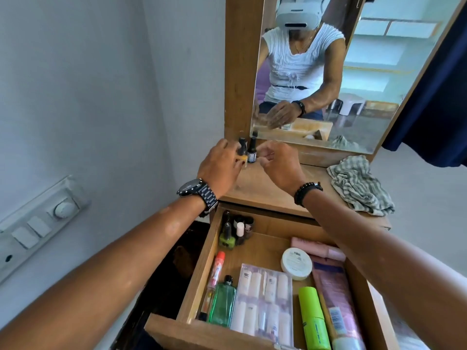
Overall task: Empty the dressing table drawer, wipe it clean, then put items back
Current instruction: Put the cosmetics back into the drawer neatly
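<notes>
The wooden drawer (199,274) stands pulled out below the dressing table top (267,190). Inside lie nail polish bottles (227,238) at the back left, a green glass bottle (222,304), a clear pack of white tubes (265,299), a white round jar (296,263), a lime green tube (313,319) and pink tubes (338,294). My left hand (222,168) grips a small yellow nail polish bottle (243,152) on the table top by the mirror. My right hand (278,165) is beside a dark nail polish bottle (252,150), fingers curled near it.
A checked cloth (358,185) lies crumpled on the table top's right side. The mirror (341,72) rises behind the table. A switch panel (38,223) is on the left wall. A dark blue curtain (439,97) hangs at the right.
</notes>
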Available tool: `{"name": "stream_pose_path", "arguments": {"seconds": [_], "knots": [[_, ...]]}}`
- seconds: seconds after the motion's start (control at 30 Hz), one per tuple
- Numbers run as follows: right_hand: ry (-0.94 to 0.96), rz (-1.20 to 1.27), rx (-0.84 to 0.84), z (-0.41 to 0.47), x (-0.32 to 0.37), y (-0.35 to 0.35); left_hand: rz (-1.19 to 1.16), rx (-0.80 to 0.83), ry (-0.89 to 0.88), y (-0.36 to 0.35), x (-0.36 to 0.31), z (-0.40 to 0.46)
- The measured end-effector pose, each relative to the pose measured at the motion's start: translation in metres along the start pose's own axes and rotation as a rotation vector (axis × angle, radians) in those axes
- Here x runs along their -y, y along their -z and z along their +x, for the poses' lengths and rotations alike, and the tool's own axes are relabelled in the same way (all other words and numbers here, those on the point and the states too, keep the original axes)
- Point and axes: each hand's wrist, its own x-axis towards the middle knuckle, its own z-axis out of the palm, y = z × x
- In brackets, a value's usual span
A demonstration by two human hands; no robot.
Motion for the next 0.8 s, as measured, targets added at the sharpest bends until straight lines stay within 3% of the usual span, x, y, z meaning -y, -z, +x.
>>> {"name": "stream_pose_path", "arguments": {"seconds": [0.17,0.33,0.5,0.8], "knots": [[0.032,-0.186,0.061,0.034,-0.008,-0.014,0.073,-0.024,0.04,-0.017,0.016,0.029],[0.022,-0.213,0.04,0.044,-0.021,-0.028,0.062,0.025,0.013,-0.03,0.022,0.036],[0.022,-0.111,-0.091,0.041,-0.023,-0.029,-0.086,-0.103,0.024,-0.028,0.018,0.032],[-0.116,0.059,-0.121,0.017,-0.004,-0.005,-0.24,-0.146,0.074,-0.003,-0.007,0.009]]}}
